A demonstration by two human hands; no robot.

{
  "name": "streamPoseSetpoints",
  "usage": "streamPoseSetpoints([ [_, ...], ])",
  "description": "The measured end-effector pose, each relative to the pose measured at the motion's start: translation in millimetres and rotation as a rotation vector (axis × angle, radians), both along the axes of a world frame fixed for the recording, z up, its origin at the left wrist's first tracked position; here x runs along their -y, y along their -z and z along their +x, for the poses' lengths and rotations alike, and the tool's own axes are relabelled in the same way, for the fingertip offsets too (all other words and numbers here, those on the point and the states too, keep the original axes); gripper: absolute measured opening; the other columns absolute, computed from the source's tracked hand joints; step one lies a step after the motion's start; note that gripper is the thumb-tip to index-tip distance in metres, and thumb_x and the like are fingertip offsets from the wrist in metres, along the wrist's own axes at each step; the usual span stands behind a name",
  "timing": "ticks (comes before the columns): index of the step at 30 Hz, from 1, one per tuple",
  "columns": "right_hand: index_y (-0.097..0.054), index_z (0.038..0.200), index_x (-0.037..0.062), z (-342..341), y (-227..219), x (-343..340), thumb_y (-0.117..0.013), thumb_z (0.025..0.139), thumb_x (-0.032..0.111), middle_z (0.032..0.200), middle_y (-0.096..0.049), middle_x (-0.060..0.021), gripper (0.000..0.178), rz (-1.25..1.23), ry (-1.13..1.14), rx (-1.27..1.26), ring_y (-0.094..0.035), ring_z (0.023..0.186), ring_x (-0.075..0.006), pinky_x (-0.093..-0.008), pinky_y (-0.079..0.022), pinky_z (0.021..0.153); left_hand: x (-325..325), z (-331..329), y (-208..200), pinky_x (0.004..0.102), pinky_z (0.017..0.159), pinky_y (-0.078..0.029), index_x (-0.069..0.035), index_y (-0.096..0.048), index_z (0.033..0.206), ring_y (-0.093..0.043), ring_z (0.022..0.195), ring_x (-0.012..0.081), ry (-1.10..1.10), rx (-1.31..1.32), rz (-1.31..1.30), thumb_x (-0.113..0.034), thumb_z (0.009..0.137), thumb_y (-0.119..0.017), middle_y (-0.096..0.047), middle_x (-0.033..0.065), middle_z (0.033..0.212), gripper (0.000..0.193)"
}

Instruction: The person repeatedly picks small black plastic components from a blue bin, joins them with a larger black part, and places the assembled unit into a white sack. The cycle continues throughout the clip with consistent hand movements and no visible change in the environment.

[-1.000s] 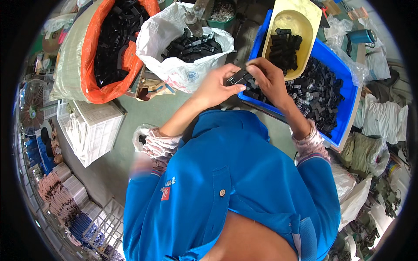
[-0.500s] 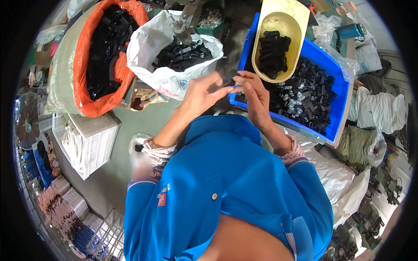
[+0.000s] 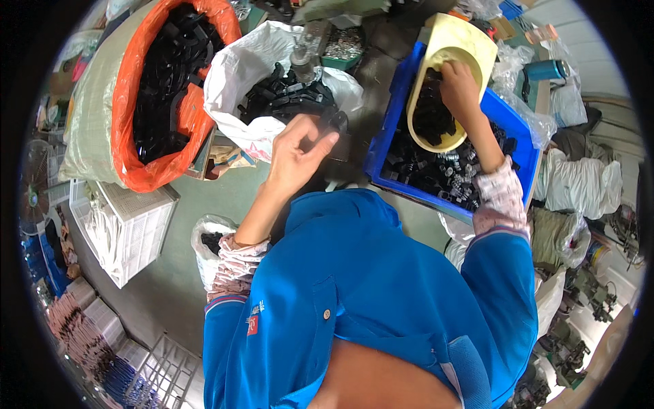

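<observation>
My left hand is closed, thumb and fingers pinching a small dark plastic piece in front of the white sack. The piece is blurred, so its exact kind is unclear. Black plastic parts fill that sack. My right hand reaches down into a yellow scoop-like tub. Its fingers are bent against the black parts inside; the fingertips are partly hidden, and what they grip cannot be made out. Under the tub, a blue bin holds small black and clear pieces.
An orange-lined sack of black parts stands at the left, beside a white plastic crate. A metal fixture rises behind the white sack, near a green tray of small metal pieces. A blue bottle lies at far right.
My hands were together in front of me and have parted. The right went right and forward into the yellow tub; the left shifted slightly left, keeping a dark piece.
</observation>
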State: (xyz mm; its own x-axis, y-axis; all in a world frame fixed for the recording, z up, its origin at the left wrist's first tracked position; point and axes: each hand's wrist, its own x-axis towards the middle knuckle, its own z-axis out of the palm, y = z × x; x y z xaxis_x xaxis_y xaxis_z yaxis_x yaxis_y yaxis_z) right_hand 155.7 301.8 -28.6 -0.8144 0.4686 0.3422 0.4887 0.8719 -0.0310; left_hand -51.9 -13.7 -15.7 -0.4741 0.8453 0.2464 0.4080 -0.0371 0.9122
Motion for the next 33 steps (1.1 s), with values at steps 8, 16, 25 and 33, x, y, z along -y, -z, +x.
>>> streamPoseSetpoints([
  [8, -0.057, 0.125, -0.0034, -42.4, -51.9, 125.2, -0.059, 0.09, 0.01, 0.1, -0.062, -0.0064, 0.037, -1.476, 0.032, -0.528, -0.059, 0.081, -0.01, -0.0238, -0.048, 0.066, -17.4, -46.6, -8.4, 0.0305, 0.094, -0.044, -0.002, -0.046, 0.078, -0.058, 0.116, 0.0195, 0.175, 0.25, 0.004, -0.002, 0.083, -0.073, -0.065, 0.0174, 0.122, 0.027],
  [16, -0.06, 0.117, 0.0013, -105.8, -48.4, 153.1, -0.045, 0.1, 0.023, 0.076, -0.057, -0.0031, 0.031, -1.739, 0.017, -0.679, -0.054, 0.064, -0.0091, -0.0226, -0.043, 0.056, -27.5, -81.0, -6.5, 0.0291, 0.092, -0.044, -0.004, -0.05, 0.076, -0.059, 0.117, 0.0195, 0.149, 0.25, -0.026, -0.003, 0.082, -0.075, -0.065, 0.0064, 0.092, 0.026],
  [25, -0.062, 0.093, 0.0047, -153.6, -7.4, 156.0, -0.042, 0.106, 0.03, 0.064, -0.045, 0.0052, 0.035, -1.09, 0.139, -0.808, -0.036, 0.052, -0.001, -0.0196, -0.027, 0.046, -33.3, -103.8, -1.0, 0.0299, 0.077, -0.05, -0.001, -0.047, 0.078, -0.063, 0.094, 0.0178, 0.196, 0.127, -0.047, -0.007, 0.079, -0.077, -0.068, 0.0183, 0.116, 0.03],
  [33, -0.059, 0.085, 0.0021, -168.7, -11.2, 159.2, -0.065, 0.093, 0.013, 0.061, -0.059, -0.0113, 0.015, -0.529, 0.065, -0.699, -0.058, 0.05, -0.0184, -0.0282, -0.044, 0.049, -31.9, -113.3, -6.8, 0.0278, 0.076, -0.051, -0.002, -0.046, 0.078, -0.067, 0.103, 0.0184, 0.248, 0.114, -0.111, -0.001, 0.079, -0.076, -0.067, 0.0206, 0.116, 0.03],
])
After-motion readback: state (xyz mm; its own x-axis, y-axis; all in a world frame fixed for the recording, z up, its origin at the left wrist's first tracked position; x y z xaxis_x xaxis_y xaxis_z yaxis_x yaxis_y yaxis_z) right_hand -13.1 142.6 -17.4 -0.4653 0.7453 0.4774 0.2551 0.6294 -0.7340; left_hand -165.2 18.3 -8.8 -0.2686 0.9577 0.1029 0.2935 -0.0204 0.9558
